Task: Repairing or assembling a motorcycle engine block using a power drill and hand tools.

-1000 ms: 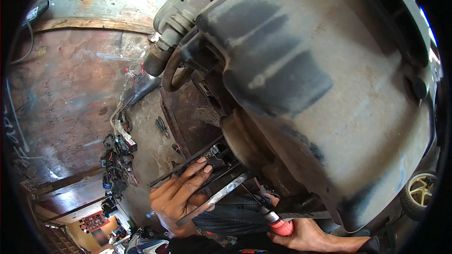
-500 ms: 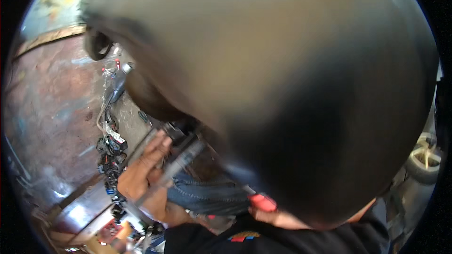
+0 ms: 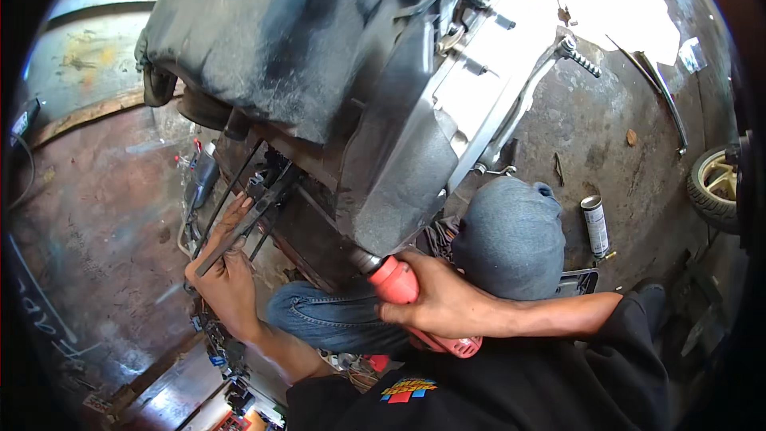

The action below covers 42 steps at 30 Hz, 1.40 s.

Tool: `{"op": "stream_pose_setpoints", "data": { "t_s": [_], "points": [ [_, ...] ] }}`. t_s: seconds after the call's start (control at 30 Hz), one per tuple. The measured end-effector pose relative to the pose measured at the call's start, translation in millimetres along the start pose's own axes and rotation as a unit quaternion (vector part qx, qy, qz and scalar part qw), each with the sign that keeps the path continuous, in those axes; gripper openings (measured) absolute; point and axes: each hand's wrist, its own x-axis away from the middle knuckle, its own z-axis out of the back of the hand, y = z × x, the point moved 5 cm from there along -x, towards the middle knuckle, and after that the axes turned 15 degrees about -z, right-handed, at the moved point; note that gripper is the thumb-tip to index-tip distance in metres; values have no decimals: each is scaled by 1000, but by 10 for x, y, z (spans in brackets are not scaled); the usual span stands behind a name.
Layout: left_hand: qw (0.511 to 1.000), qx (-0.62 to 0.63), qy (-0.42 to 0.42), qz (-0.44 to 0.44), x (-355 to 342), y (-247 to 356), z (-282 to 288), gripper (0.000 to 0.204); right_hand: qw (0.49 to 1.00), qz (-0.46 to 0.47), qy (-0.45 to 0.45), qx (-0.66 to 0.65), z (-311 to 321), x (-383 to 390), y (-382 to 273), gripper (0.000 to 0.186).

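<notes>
My right hand [image 3: 443, 299] is wrapped round the grip of a red impact wrench [image 3: 395, 281], its dark nose pointing up and left beneath a black side cover [image 3: 399, 191]. A thin metal rod [image 3: 317, 206] lies in line with that nose; the cover hides whether they join. At the left, my left hand [image 3: 223, 271] has its fingers closed round a flat black metal bar [image 3: 239, 231], which belongs to a dark bracket under the vehicle's rear. Above both hands spreads the large, dusty black body [image 3: 263, 48] of a motor scooter.
A pale engine casing [image 3: 471, 112] and kick lever [image 3: 578, 56] stand right of the cover. My denim knee [image 3: 511, 235] is close to my right forearm. Farther right are a spray can [image 3: 594, 227] and a wheel [image 3: 718, 183]. A wiring bundle [image 3: 227, 351] lies lower left.
The blurred dark shape that filled the view has receded, uncovering the engine, floor and my right hand with the impact wrench. The bar at my left hand is now steeper.
</notes>
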Motion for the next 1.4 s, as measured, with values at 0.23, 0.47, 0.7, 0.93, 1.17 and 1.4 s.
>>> {"op": "stream_pose_setpoints", "data": {
  "t_s": [0.23,0.47,0.7,0.93,1.17,1.4],
  "points": [
    [1000,21,-9,2,-53,51,-28,27,1000,-7,-10,-15,42,-59,24,60],
    [999,-21,-39,-4,-53,46,24,27,1000,13,-1,-24,-24,-93,66,44],
    [996,74,-37,-34,-139,171,-53,31,998,-45,-38,21,-16,-129,78,54],
    [997,42,-57,-16,-151,189,-21,37,995,-59,-84,-9,-73,-198,134,41],
    [997,59,-47,19,-120,148,-45,35,996,-10,-53,-65,-106,-168,72,35],
    [999,13,-27,-33,-63,64,0,32,998,-37,-55,-24,-84,-147,51,35]
  ]
}}
